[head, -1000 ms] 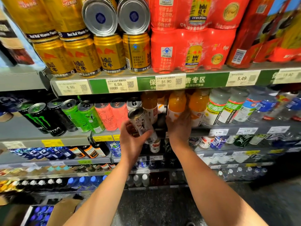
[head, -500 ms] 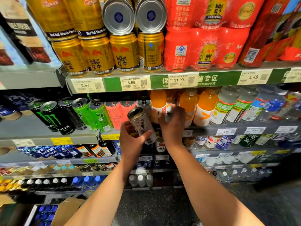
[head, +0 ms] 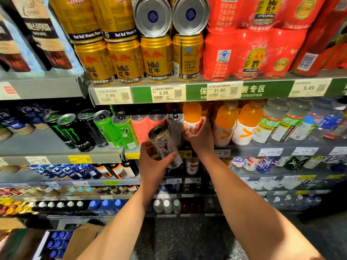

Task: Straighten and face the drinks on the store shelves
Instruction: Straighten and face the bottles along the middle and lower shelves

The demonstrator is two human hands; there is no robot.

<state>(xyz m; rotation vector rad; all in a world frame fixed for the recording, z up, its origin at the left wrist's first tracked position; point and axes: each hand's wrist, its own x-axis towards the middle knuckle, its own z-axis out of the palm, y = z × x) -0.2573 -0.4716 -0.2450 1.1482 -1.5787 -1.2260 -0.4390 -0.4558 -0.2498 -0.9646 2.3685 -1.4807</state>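
My left hand [head: 153, 164] grips a tall silver-white can [head: 162, 142], tilted, held in front of the middle shelf edge. A second silver-white can [head: 175, 126] stands upright on that shelf, between the pink cans [head: 148, 122] and the orange bottles [head: 192, 119]. My right hand [head: 200, 136] wraps its fingers around the right side of this standing can. Black and green Monster cans [head: 88, 128] line the shelf to the left.
Gold Red Bull cans [head: 129, 59] and red multipacks [head: 251, 51] fill the shelf above. Orange bottles [head: 246, 122] and clear bottles [head: 277, 121] stand to the right. Lower shelves hold small bottles. A cardboard box [head: 84, 239] sits on the floor at bottom left.
My right hand has moved left from the orange bottles to the standing silver can. The left hand keeps its can. The view has shifted so that the shelves sit further right.
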